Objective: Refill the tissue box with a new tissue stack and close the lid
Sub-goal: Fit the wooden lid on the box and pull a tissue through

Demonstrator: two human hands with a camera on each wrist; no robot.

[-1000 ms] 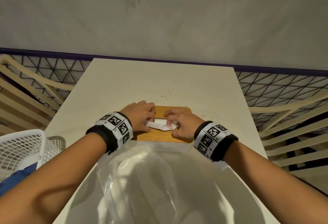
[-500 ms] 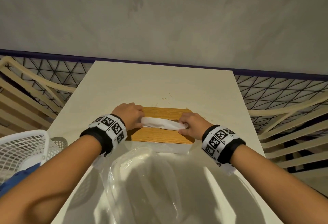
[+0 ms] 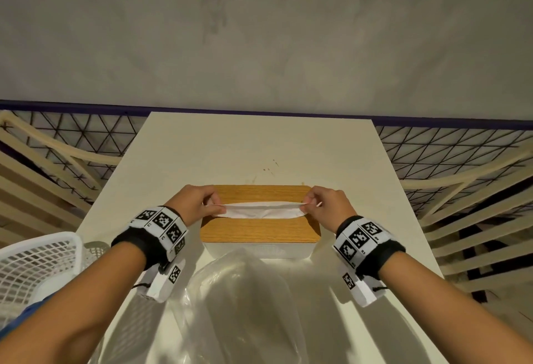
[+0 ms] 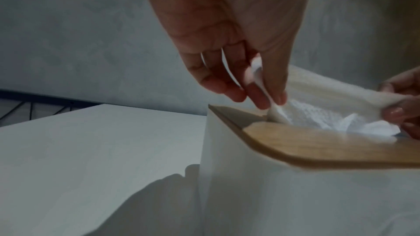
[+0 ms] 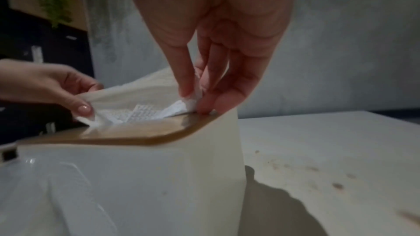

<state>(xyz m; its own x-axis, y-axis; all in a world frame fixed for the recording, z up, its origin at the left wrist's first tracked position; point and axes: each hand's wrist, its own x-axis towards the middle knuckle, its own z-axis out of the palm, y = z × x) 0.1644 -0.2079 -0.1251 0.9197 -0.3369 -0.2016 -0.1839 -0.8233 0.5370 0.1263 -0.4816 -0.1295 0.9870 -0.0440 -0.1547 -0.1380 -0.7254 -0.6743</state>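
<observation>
A white tissue box (image 3: 259,250) with a wooden lid (image 3: 259,232) stands in the middle of the table, lid seated on top. A white tissue (image 3: 261,211) comes up through the lid's slot and is stretched along it. My left hand (image 3: 199,203) pinches the tissue's left end between thumb and fingers (image 4: 261,100). My right hand (image 3: 323,203) pinches the right end, its fingertips (image 5: 204,107) down at the lid's right edge. In the wrist views the tissue (image 4: 318,107) (image 5: 141,103) spans between both hands above the lid (image 4: 318,150) (image 5: 136,135).
A crumpled clear plastic wrapper (image 3: 242,306) lies on the table (image 3: 259,144) just in front of the box. A white mesh basket (image 3: 31,268) stands at the near left edge. Slatted, netted frames flank the table; a grey wall rises behind.
Both hands have moved apart from the slot's middle to its ends, drawing the bunched tissue out flat along the slot.
</observation>
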